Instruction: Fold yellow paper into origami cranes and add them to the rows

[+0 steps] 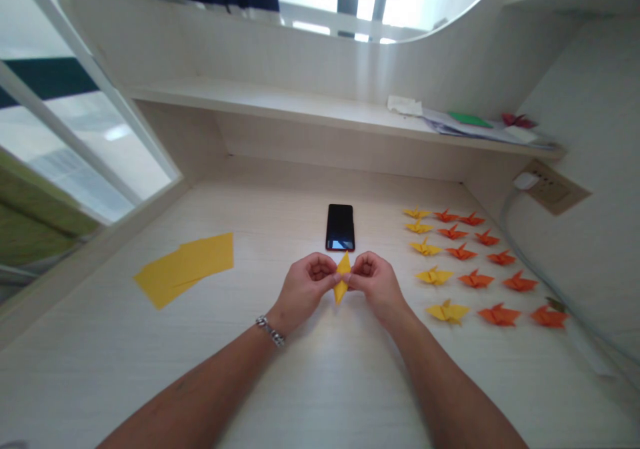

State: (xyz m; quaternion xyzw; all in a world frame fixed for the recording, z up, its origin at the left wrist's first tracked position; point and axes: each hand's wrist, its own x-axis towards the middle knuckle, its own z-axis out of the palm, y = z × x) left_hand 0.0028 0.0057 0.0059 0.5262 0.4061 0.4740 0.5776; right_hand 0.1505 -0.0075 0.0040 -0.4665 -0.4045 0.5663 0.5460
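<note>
A folded piece of yellow origami paper [343,290], narrow and pointed at both ends, is held upright between my two hands over the desk. My left hand [309,282] pinches its left side with thumb and fingers; a chain bracelet circles that wrist. From the other side, my right hand [375,281] grips it the same way, the two thumbs meeting near its middle. Just beyond the hands lies a black smartphone [341,226]. Sheets of yellow paper [205,262] rest overlapping on the left of the desk.
Rows of folded paper cranes stand at the right, yellow cranes [434,276] in one column and orange cranes [476,279] beside them. A grey cable [530,262] runs from a wall socket [555,186]. A shelf [300,112] with papers [450,126] spans the back.
</note>
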